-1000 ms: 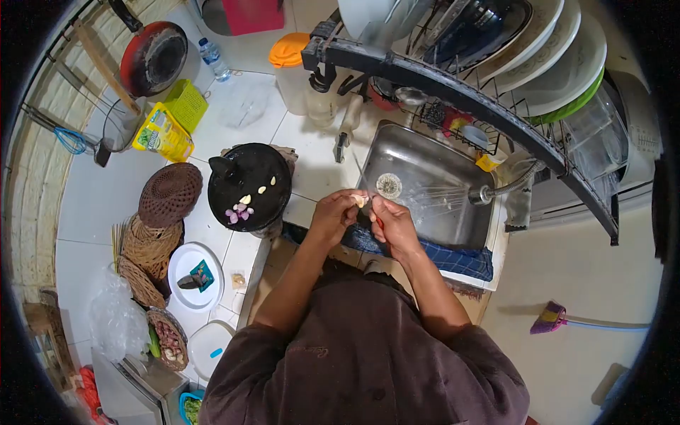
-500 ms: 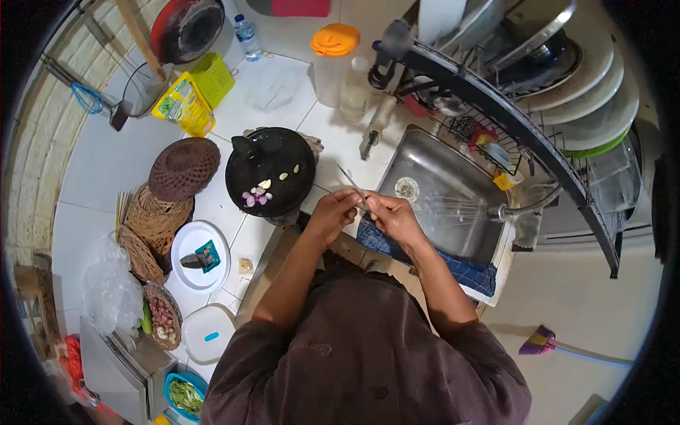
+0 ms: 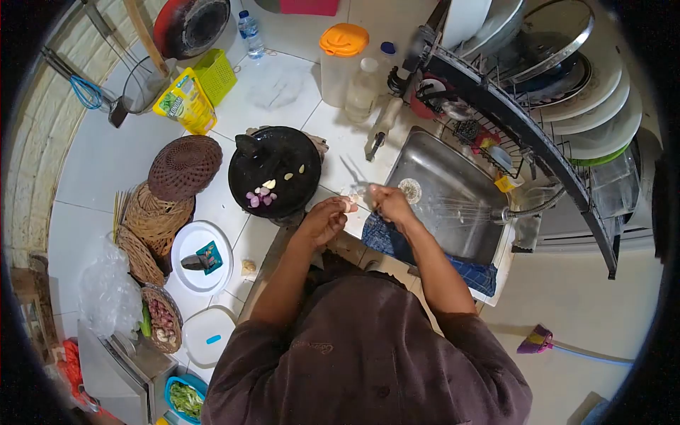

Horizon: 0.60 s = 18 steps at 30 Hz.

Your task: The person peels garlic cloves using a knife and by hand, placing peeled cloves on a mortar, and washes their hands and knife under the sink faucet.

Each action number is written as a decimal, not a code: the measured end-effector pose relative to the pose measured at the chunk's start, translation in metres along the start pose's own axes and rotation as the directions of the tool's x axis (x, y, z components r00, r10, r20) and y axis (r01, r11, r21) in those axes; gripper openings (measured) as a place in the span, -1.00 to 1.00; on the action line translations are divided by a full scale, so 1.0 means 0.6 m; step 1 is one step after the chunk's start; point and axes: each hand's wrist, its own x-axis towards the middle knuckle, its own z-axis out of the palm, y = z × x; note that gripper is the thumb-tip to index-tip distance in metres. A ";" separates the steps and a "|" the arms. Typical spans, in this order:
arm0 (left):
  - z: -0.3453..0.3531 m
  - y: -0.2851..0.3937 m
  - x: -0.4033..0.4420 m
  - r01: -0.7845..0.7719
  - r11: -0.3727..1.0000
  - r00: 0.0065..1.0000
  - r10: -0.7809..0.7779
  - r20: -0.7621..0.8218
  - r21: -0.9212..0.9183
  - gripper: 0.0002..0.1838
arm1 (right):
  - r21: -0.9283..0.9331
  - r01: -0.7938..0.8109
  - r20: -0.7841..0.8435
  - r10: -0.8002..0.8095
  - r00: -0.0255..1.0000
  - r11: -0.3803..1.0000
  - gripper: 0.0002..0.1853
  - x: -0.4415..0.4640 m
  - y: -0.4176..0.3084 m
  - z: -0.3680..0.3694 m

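Note:
My left hand (image 3: 323, 222) is closed, its fingertips pinching a small pale garlic clove (image 3: 348, 205), partly hidden by the fingers. Beside it, my right hand (image 3: 393, 206) grips a knife (image 3: 353, 172); the blade is blurred and points up and left, the handle inside my fist. Both hands are over the counter edge near the sink, apart from each other. Pale peel scraps (image 3: 356, 194) lie on the tiles just beyond. To the left stands a black stone mortar (image 3: 269, 152) with peeled shallots (image 3: 261, 196) and several garlic cloves (image 3: 288, 176) in it.
Water runs from the tap (image 3: 501, 212) into the steel sink (image 3: 414, 159), with a blue cloth (image 3: 389, 239) along its front edge. A dish rack (image 3: 528, 112) overhangs on the right. Woven baskets (image 3: 161, 223), a white plate (image 3: 185, 280) and a shallot basket (image 3: 162, 319) stand left.
My hands have parted: the right has moved slightly right with the knife, the left slightly down with the clove. The view has shifted a little.

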 end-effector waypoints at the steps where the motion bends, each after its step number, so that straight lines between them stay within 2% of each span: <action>1: -0.011 -0.007 0.013 0.000 0.999 1.000 0.000 -0.007 -0.051 -0.88 | -0.064 -0.056 0.045 0.059 0.997 0.996 -0.69 0.016 0.019 0.004; 2: -0.018 -0.010 0.024 -0.003 0.995 1.000 0.001 -0.014 -0.101 -0.89 | -0.067 -0.048 0.113 0.055 0.992 0.997 -0.69 0.028 0.033 0.009; 5: -0.032 -0.019 0.039 0.007 0.978 0.999 -0.017 -0.048 -0.206 -0.77 | 0.021 -0.055 0.135 0.051 0.990 0.998 -0.70 0.033 0.048 0.018; 8: -0.036 -0.022 0.044 -0.027 0.982 0.999 0.021 -0.030 -0.188 -0.83 | 0.044 -0.065 0.169 0.056 0.984 0.997 -0.69 0.026 0.045 0.016; 11: -0.026 -0.017 0.043 -0.065 0.984 0.994 0.049 -0.100 -0.167 -0.79 | 0.011 -0.078 0.198 0.074 0.977 0.997 -0.66 0.022 0.037 0.010; 14: -0.022 -0.019 0.048 -0.091 0.981 0.986 0.065 -0.156 -0.171 -0.80 | 0.033 0.031 0.163 -0.036 0.986 0.999 -0.64 -0.003 0.021 0.018; 18: -0.015 -0.016 0.052 -0.094 0.979 0.989 0.071 -0.130 -0.183 -0.84 | 0.097 0.105 0.174 -0.121 0.977 0.990 -0.57 -0.025 0.019 0.024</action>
